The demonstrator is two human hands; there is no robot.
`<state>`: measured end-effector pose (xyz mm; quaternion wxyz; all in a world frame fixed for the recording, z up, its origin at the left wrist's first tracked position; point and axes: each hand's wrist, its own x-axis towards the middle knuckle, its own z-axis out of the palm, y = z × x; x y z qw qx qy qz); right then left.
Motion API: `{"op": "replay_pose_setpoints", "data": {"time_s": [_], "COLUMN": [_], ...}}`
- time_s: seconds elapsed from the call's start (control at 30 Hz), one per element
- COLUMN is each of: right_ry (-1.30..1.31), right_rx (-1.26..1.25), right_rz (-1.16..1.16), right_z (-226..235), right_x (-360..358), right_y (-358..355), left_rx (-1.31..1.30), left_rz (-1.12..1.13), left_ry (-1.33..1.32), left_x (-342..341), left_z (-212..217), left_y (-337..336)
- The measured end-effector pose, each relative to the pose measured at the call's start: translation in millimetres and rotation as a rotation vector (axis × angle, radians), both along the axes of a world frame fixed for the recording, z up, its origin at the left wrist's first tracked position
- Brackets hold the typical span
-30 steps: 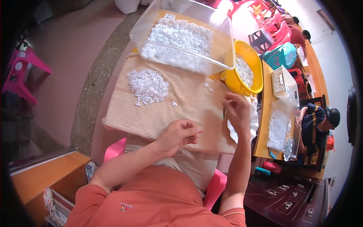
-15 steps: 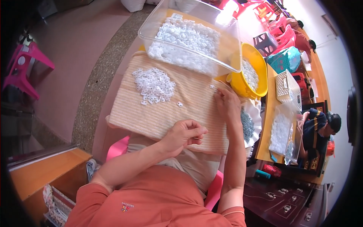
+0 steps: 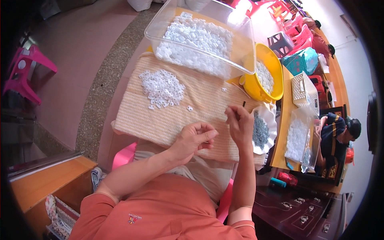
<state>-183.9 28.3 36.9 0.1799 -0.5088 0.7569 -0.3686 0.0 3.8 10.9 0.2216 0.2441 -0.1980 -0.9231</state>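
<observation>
My left hand (image 3: pixel 195 140) is closed over the near edge of a striped, cream-coloured cloth (image 3: pixel 152 126), thumb pressed to the fingers. Whatever it pinches is too small to make out. To its right, my right hand (image 3: pixel 240 126) has its fingers curled in beside a white wavy-rimmed dish (image 3: pixel 272 138) of small grey metal pieces (image 3: pixel 260 133). I cannot see what it holds, if anything. A heap of small white plastic pieces with holes (image 3: pixel 161 89) lies at the cloth's far left. One single white piece (image 3: pixel 189 108) sits apart, another white piece (image 3: pixel 224 89) farther off.
A large clear bin (image 3: pixel 242 66) of white pieces stands beyond the cloth. A yellow bucket (image 3: pixel 276 72) with more white pieces is at its right, and a short dark stick (image 3: pixel 244 104) lies near it. Farther right, another person (image 3: pixel 334 130) sits by a clear tray (image 3: pixel 298 138).
My right hand has drawn back toward me from the spot by the yellow bucket, uncovering the short dark stick. My left hand has hardly moved.
</observation>
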Motion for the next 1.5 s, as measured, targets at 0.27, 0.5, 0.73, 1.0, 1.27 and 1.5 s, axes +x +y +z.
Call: {"op": "replay_pose_setpoints", "data": {"time_s": [0.27,0.5,0.73,1.0,1.27,1.5], "right_ry": [-0.063,-0.694,-0.759,0.283,0.617,0.71], "right_rx": [0.05,0.041,-0.102,-0.255,0.02,0.222], "right_rz": [0.348,0.087,-0.013,-0.125,-0.172,-0.143], "right_z": [17.0,9.6,-3.3,-5.8,11.1,18.3], "right_x": [32.4,30.8,34.9,4.0,-41.2,-35.8], "right_y": [49.5,62.6,70.6,94.0,100.3,91.9], "left_rx": [-0.119,-0.104,-0.071,-0.034,-0.042,-0.036], "left_rz": [0.071,-0.025,-0.119,-0.102,-0.109,-0.102], "left_ry": [-0.025,0.062,0.074,0.043,0.028,-0.009], "left_x": [-3.7,-2.0,-4.4,-3.7,-3.9,-3.9], "left_z": [-1.5,1.7,3.5,0.5,-0.8,-0.7], "left_y": [6.2,4.2,6.1,4.4,5.6,4.6]}}
